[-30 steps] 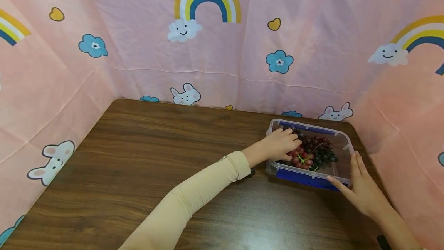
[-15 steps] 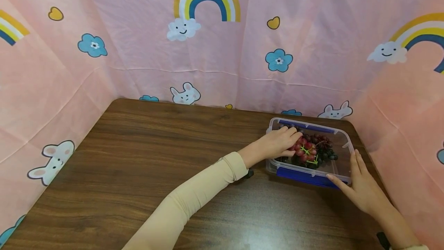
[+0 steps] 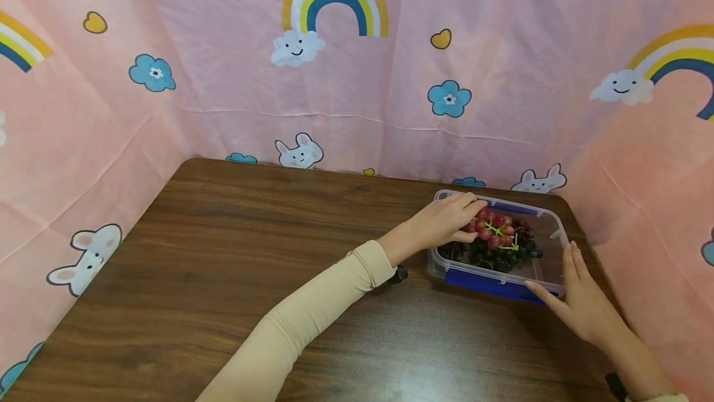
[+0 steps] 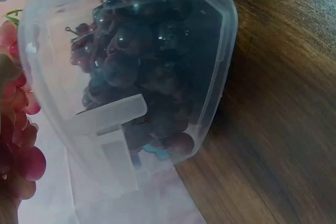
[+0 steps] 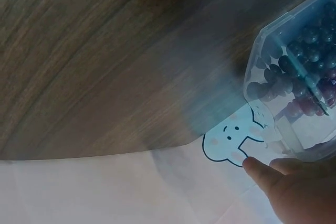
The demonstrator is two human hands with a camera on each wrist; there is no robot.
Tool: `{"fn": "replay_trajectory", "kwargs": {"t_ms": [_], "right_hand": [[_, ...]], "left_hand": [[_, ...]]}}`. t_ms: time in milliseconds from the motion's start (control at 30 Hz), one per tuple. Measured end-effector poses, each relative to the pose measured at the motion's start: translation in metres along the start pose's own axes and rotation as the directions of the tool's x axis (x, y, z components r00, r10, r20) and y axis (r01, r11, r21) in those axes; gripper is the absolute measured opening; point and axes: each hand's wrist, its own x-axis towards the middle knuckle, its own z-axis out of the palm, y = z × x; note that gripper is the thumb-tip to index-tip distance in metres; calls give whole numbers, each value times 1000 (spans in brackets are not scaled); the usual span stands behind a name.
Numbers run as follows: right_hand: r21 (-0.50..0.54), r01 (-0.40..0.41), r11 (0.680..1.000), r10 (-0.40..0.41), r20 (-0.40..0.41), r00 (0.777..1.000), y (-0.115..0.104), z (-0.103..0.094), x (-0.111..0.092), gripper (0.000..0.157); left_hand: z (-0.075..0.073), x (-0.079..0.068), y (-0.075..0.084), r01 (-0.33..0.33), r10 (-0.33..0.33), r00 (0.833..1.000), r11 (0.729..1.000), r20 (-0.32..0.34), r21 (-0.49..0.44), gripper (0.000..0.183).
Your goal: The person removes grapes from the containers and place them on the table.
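A bunch of red grapes (image 3: 494, 228) with a green stem is in my left hand (image 3: 443, 223), thumb on the near side and fingers over the far side. It is up at rim level of a clear plastic container (image 3: 491, 285) with blue side latches. In the left wrist view the red grapes (image 4: 29, 163) hang beside the container wall (image 4: 227, 51). Dark grapes (image 3: 504, 258) lie inside the container. My right hand (image 3: 586, 310) rests at its right front corner, fingers straight along the end wall, thumb on the front rim. The left fingertips are partly hidden by the grapes.
The brown wooden table (image 3: 268, 253) stretches left and in front of the container, which stands near its right back corner. A pink patterned cloth (image 3: 357, 92) hangs behind and at both sides, close to the container's right end.
My left hand has lifted the red grapes up and away from the front of the container, exposing more dark grapes below. My right hand has stayed at the container's right end.
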Motion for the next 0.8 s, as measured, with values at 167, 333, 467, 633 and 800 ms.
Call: {"fn": "replay_trajectory", "kwargs": {"t_ms": [167,333,467,633,800], "right_hand": [[3,-7,1000,7,9,1000,0,1,-1,115],[-3,-7,1000,7,19,1000,-1,0,-1,115],[-8,-9,1000,9,25,1000,-1,-1,-2,114],[-19,-10,1000,11,28,1000,-1,-2,-2,114],[-15,-8,1000,8,23,1000,-2,-1,-2,113]], "left_hand": [[-7,-4,-1,0,0,1000,1000,1,5,63],[-9,-12,-8,13,-12,998,1000,-55,19,60],[-10,-20,-15,35,-33,996,999,-82,19,62],[-11,-29,-18,65,-62,993,998,-97,21,60],[-10,-37,-18,82,-81,991,997,-105,5,61]]}}
